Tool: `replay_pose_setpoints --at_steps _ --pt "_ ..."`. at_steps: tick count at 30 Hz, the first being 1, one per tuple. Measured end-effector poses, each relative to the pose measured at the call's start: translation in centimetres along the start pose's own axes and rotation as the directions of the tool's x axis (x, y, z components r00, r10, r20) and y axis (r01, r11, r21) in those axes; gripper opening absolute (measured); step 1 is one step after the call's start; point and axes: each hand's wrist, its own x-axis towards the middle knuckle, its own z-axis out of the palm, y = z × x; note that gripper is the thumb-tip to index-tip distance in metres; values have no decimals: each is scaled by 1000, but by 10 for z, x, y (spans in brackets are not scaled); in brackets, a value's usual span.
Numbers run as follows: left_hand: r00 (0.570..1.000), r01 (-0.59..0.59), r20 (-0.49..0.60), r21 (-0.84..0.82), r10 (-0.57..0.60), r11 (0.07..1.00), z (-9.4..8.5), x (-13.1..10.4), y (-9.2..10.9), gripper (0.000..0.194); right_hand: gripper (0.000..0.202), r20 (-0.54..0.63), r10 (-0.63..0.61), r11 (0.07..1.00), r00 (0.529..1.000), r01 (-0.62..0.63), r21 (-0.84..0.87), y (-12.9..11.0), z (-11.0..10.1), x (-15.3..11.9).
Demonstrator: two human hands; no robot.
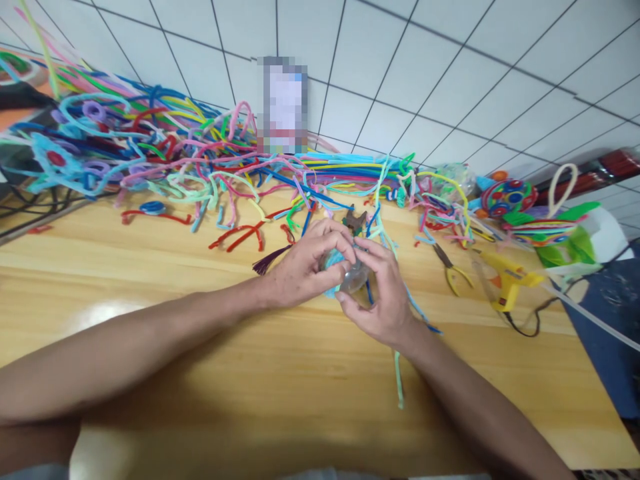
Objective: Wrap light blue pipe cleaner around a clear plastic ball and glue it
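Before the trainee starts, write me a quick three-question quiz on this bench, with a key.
1. True or false: the yellow-handled pliers lie between the right hand and the yellow glue gun.

2. What is held between both hands' fingers?
a) a roll of tape
b) a clear, rounded piece with light-blue fuzzy covering
c) a paintbrush

3. Fill in: the dark purple tassel lies nearer the ____ hand.

Key: 1. True. 2. b. 3. left.
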Motion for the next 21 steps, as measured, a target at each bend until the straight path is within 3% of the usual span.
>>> replay_pose_setpoints --at_steps 15,18,21 --pt "984 178 64 -187 -169 966 -8 9 -2 12 75 13 9 1000 1000 -9 5 -1 -1 1" --pt "952 302 108 -178 -287 937 -11 11 -2 32 75 27 -8 1000 1000 8 -4 -2 -2 3" --pt "893 426 220 -130 -393 895 -17 13 1 46 76 36 -41 999 998 42 -8 -3 -3 4"
